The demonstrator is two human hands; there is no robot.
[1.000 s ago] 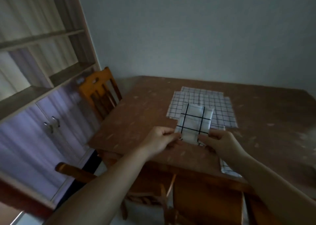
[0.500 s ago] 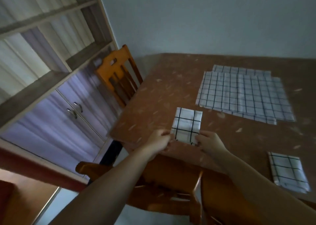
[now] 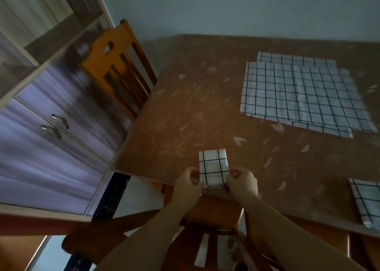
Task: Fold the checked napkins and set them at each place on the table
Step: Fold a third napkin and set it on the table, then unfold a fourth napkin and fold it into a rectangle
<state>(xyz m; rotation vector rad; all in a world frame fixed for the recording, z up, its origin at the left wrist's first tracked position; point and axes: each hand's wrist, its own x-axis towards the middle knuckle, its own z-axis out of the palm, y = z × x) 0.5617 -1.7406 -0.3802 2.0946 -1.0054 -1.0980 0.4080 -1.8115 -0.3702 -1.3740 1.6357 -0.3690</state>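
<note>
Filling room corner, brown table (image 3: 185, 106), cabinet (image 3: 51, 147)

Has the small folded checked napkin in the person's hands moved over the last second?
Yes. The small folded checked napkin has shifted left along the brown table's near edge, away from the stack of unfolded checked napkins.

The folded napkin (image 3: 213, 167) is checked cloth, the table (image 3: 185, 114) glossy leaf-printed brown, the chair (image 3: 115, 65) varnished wood.

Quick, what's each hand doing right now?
Left hand: pinching the folded napkin at its left edge.
Right hand: pinching its right edge.
</note>
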